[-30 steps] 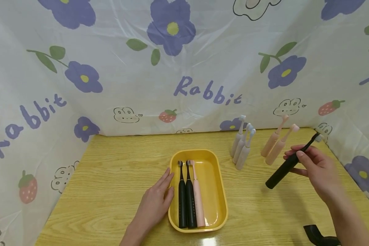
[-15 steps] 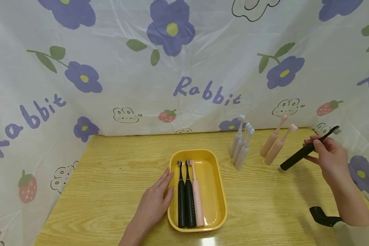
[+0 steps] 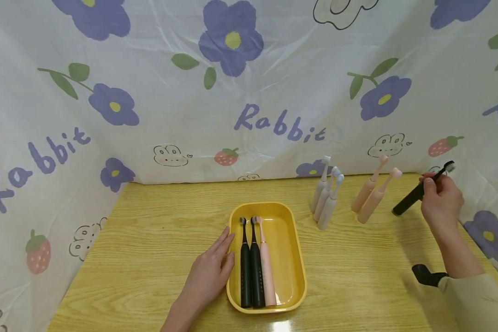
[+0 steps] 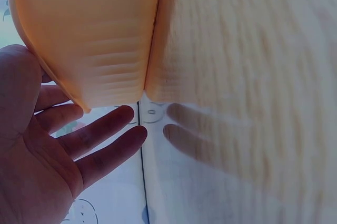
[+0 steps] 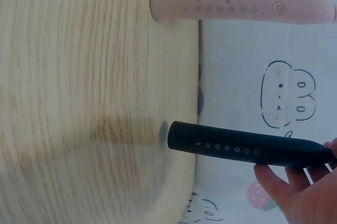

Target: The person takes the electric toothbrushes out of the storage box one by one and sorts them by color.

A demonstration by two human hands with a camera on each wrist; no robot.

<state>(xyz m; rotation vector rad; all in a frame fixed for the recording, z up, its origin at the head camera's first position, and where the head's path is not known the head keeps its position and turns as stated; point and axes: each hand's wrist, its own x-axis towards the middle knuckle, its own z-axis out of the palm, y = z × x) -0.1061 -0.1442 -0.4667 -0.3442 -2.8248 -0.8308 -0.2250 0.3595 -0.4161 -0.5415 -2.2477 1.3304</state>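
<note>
Head view. Item 1: black toothbrush, pinched near its neck by the right hand, now carried from mid-table out to 3 o'clock of the tray, base close above the table beside 2 pink toothbrushes; it looks about to be stood in that row. Item 2: left hand, fingers straight, unmoved, resting against the tray at 9 o'clock. Item 3: 3 white toothbrushes at 1 o'clock.
</note>
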